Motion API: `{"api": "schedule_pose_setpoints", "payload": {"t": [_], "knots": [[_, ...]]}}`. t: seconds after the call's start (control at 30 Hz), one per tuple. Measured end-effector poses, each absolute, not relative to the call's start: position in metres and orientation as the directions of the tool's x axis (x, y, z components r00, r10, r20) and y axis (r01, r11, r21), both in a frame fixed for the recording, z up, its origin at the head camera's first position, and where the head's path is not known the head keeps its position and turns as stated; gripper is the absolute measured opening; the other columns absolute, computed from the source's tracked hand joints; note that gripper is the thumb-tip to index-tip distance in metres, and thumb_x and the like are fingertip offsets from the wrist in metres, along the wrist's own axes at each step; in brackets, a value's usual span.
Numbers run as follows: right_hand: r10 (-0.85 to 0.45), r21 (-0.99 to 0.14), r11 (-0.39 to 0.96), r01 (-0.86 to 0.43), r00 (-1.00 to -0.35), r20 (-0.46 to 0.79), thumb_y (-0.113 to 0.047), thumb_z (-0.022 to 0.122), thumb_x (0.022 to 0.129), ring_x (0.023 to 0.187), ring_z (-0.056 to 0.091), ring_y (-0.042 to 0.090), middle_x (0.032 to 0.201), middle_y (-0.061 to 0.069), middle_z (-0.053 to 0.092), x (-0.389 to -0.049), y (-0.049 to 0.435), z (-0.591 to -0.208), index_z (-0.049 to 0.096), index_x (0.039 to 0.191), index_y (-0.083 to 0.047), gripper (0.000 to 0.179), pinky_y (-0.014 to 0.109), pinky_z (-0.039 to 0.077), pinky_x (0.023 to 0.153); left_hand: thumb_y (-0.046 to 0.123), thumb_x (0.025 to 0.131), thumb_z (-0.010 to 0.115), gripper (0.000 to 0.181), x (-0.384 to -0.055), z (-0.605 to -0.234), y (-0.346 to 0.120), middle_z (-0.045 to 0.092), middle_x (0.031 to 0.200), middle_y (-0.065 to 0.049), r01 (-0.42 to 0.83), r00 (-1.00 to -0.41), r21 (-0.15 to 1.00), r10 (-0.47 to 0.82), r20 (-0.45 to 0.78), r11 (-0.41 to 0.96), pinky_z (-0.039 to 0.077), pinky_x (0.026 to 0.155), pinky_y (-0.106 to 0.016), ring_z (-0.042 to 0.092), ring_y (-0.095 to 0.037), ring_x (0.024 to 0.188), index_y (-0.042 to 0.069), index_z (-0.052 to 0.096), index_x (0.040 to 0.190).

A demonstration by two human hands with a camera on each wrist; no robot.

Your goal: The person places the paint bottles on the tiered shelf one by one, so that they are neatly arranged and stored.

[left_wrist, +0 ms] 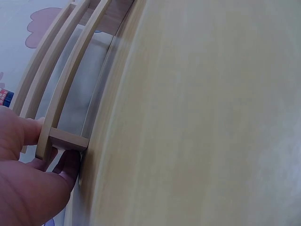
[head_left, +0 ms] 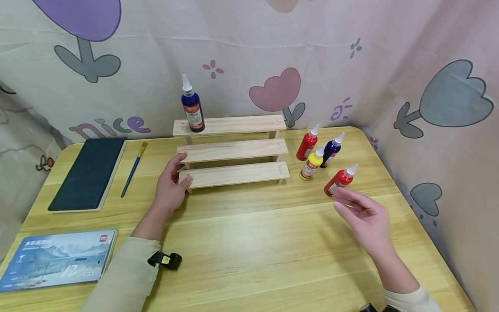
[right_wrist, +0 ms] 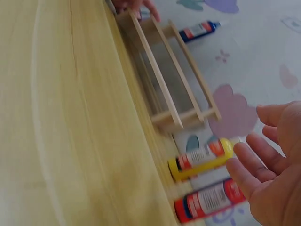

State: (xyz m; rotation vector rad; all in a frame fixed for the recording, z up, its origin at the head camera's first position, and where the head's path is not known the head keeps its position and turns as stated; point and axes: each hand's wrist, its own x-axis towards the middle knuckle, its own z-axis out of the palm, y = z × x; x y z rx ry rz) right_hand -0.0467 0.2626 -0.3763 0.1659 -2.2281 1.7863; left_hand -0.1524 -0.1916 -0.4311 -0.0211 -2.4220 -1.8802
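Note:
A three-tier wooden stand [head_left: 234,151] rises in steps at the back of the table. My left hand [head_left: 170,187] grips its left end, thumb over the lowest tier; the left wrist view shows fingers curled beneath that board. On the left of the top tier stands a dark blue paint bottle [head_left: 193,115] with a white pointed cap. My right hand [head_left: 368,221] hovers with loose fingers by a red paint bottle [head_left: 336,183], its palm bare in the right wrist view. Behind that bottle stand a yellow bottle [head_left: 311,166], another dark blue bottle [head_left: 331,151] and a second red bottle [head_left: 306,146].
At the left lie a dark green notebook [head_left: 87,175], a paintbrush [head_left: 134,169] with a blue handle, and a blue pad with a mountain picture [head_left: 58,259]. A flower-printed curtain [head_left: 234,52] hangs close behind and along the right side of the table [head_left: 253,251].

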Motion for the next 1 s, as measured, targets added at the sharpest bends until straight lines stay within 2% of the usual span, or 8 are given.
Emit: {"api": "schedule_pose_setpoints", "payload": {"t": [0.13,0.27,0.37,0.5,0.73,1.0], "knots": [[0.237,-0.944,0.271,-0.186,-0.938,0.253,0.011,0.072,0.086,0.094,0.07,0.016,0.105,0.01,0.073,-0.045,0.275,-0.374,0.067,0.116,0.011,0.031,0.022,0.054,0.08,-0.013,0.095,0.055,0.071,-0.151,-0.431,-0.192,0.042,0.15,-0.016,0.054,-0.997,0.968,-0.038,0.065,0.245,0.028,0.114,-0.048,0.039,-0.031,0.137,0.024,0.04,0.154],[0.351,-0.967,0.193,-0.169,-0.908,0.229,0.012,0.073,0.084,0.092,0.07,0.015,0.101,0.008,0.074,-0.053,0.287,-0.373,0.067,0.114,0.014,0.031,0.021,0.054,0.08,-0.012,0.095,0.055,0.071,-0.151,-0.43,-0.193,0.042,0.151,-0.015,0.049,-0.997,0.967,-0.038,0.06,0.25,0.028,0.114,-0.049,0.039,-0.031,0.137,0.025,0.04,0.154],[0.387,-0.971,0.164,-0.172,-0.894,0.224,0.011,0.074,0.083,0.093,0.069,0.015,0.102,0.009,0.073,-0.064,0.295,-0.374,0.067,0.114,0.014,0.032,0.021,0.054,0.08,-0.013,0.095,0.055,0.072,-0.151,-0.43,-0.193,0.041,0.151,-0.015,0.048,-0.998,0.967,-0.036,0.059,0.25,0.028,0.114,-0.05,0.038,-0.031,0.138,0.026,0.039,0.154],[0.386,-0.969,0.22,-0.114,-0.902,0.194,0.003,0.078,0.084,0.097,0.067,0.014,0.108,0.007,0.072,-0.078,0.302,-0.375,0.069,0.118,0.008,0.035,0.018,0.052,0.081,-0.013,0.095,0.055,0.072,-0.151,-0.43,-0.192,0.041,0.152,-0.015,0.05,-0.997,0.969,-0.037,0.061,0.244,0.028,0.114,-0.049,0.038,-0.031,0.138,0.025,0.04,0.154],[0.302,-0.934,0.358,-0.023,-0.943,0.138,-0.009,0.077,0.089,0.104,0.064,0.01,0.116,-0.001,0.068,-0.098,0.305,-0.378,0.066,0.127,0.002,0.041,0.015,0.049,0.085,-0.013,0.095,0.054,0.071,-0.152,-0.43,-0.192,0.04,0.152,-0.014,0.045,-0.998,0.968,-0.036,0.055,0.246,0.028,0.114,-0.049,0.038,-0.03,0.138,0.024,0.04,0.154],[0.239,-0.931,0.358,-0.065,-0.958,0.159,-0.004,0.075,0.089,0.103,0.062,0.008,0.113,-0.004,0.066,-0.106,0.305,-0.381,0.066,0.126,0.004,0.039,0.014,0.049,0.085,-0.012,0.096,0.054,0.071,-0.151,-0.429,-0.191,0.04,0.153,-0.013,0.037,-0.998,0.967,-0.032,0.046,0.251,0.028,0.114,-0.049,0.037,-0.03,0.138,0.025,0.039,0.154]]}}
